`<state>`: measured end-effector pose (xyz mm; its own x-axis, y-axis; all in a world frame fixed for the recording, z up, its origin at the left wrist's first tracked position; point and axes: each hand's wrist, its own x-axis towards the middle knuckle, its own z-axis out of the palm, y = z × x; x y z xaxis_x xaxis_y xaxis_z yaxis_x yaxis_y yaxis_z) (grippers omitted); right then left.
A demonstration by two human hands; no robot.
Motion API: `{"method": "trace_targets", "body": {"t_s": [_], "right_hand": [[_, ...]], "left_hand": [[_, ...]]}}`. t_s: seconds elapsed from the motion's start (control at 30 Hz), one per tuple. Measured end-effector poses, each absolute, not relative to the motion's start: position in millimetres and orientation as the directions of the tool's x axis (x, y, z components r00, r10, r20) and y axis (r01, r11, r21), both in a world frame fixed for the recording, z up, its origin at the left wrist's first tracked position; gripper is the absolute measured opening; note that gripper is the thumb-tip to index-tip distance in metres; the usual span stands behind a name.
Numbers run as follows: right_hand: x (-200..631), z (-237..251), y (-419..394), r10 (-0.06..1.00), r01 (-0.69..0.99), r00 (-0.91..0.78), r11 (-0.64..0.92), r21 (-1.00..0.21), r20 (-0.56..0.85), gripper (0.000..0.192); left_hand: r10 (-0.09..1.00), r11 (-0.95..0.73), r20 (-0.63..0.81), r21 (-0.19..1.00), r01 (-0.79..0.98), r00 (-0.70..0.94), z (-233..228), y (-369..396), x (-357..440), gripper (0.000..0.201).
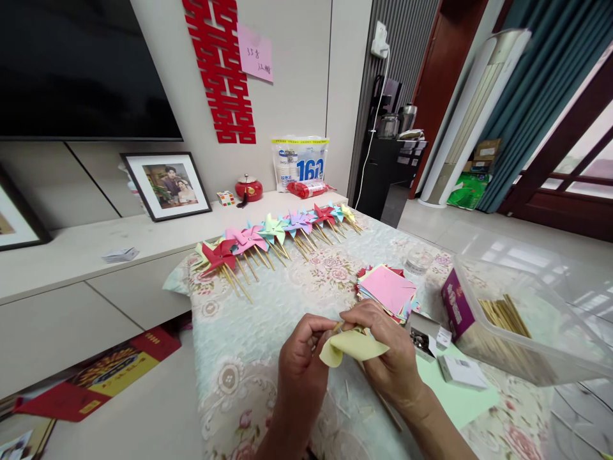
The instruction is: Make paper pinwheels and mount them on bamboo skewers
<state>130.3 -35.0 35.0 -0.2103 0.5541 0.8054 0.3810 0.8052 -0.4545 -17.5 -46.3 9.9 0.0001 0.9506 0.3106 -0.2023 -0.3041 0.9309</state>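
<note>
Pale yellow paper, partly folded into a pinwheel point(359, 345), is held between my two hands above the table. My left hand point(302, 354) pinches at its left edge, thumb and index finger closed near a small tan tip. Around its right side, the fingers of my right hand point(387, 345) are curled. A wooden stick point(387, 402) slants down toward the lower right beneath my right hand; its upper end is hidden. Just beyond my right hand lies a stack of coloured paper squares point(387, 289), pink on top. An open small box of metal pins point(421, 342) is beside my right wrist.
Finished pinwheels point(249, 239) on sticks line the table's far edge. At right stands a clear plastic bin point(507, 361) of wooden sticks. A white box point(462, 372) rests on green paper point(472, 406). A round clear container point(418, 260) sits behind the stack.
</note>
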Motion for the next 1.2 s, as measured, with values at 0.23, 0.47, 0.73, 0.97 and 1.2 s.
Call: {"method": "trace_targets", "body": {"t_s": [0.23, 0.47, 0.73, 0.97, 1.2], "right_hand": [[129.9, 34.3, -34.7, 0.552, 0.358, -0.230, 0.814, -0.458, 0.802, 0.034], [128.5, 35.4, -34.3, 0.566, 0.340, -0.221, 0.808, -0.482, 0.794, 0.033], [127.4, 31.3, -32.6, 0.590, 0.346, -0.200, 0.789, -0.508, 0.782, 0.027], [127.9, 31.0, -30.7, 0.575, 0.336, -0.176, 0.798, -0.501, 0.799, 0.027], [128.1, 32.2, -32.9, 0.559, 0.330, -0.170, 0.808, -0.488, 0.811, 0.027]], "left_hand": [[0.902, -0.430, 0.431, 0.899, -0.086, -0.009, 7.8, -45.2, -19.5, 0.012], [0.861, -0.502, 0.501, 0.865, 0.013, -0.087, 3.2, -45.0, -17.6, 0.016], [0.845, -0.531, 0.535, 0.841, 0.099, -0.008, 7.8, -46.4, -20.1, 0.021], [0.838, -0.544, 0.545, 0.829, 0.128, 0.029, 10.2, -46.9, -19.4, 0.018], [0.751, -0.644, 0.661, 0.729, 0.232, 0.008, 18.4, -50.9, -16.8, 0.022]]}}
